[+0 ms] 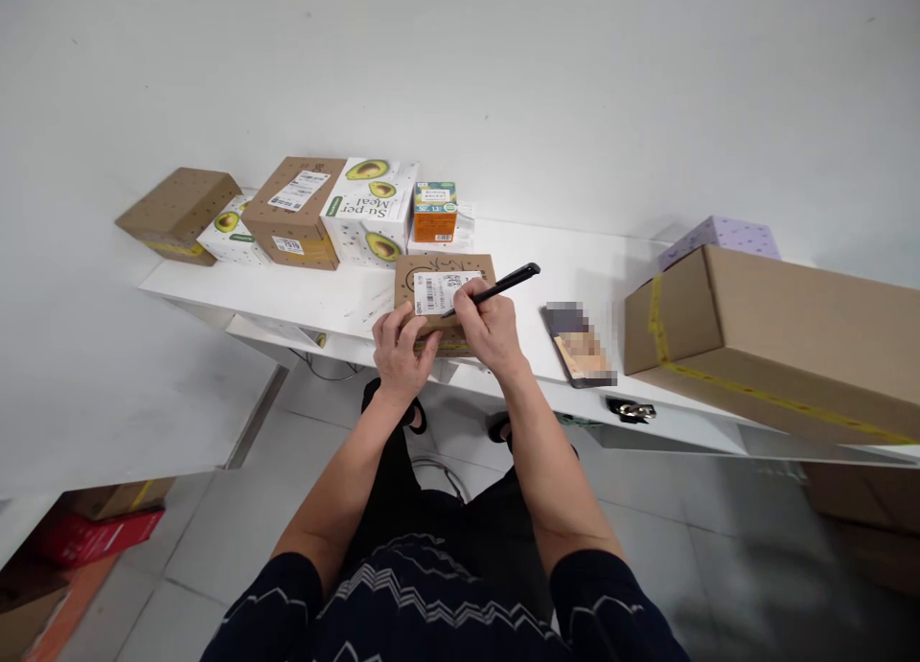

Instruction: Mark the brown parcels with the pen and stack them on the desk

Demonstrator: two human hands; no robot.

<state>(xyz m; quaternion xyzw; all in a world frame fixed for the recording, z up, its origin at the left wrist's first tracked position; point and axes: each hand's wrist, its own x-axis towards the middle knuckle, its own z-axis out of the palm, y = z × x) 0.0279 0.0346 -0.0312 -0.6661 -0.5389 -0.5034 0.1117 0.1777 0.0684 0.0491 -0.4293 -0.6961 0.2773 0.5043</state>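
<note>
A small brown cardboard box stands at the front edge of the white shelf, with a white shipping label and black handwriting on its top. My left hand grips its near left corner, fingers bent over the top and thumb on the front side. In my right hand is a black pen, held in a writing grip. The pen's tip meets the box top around the lower edge of the label. My right hand covers part of the label and the box's right side.
Along the wall stand brown boxes, a white avocado-print box and a small orange-and-teal box. A phone lies right of my hands, before a large taped carton and a purple box. A metal lock hangs at the front edge.
</note>
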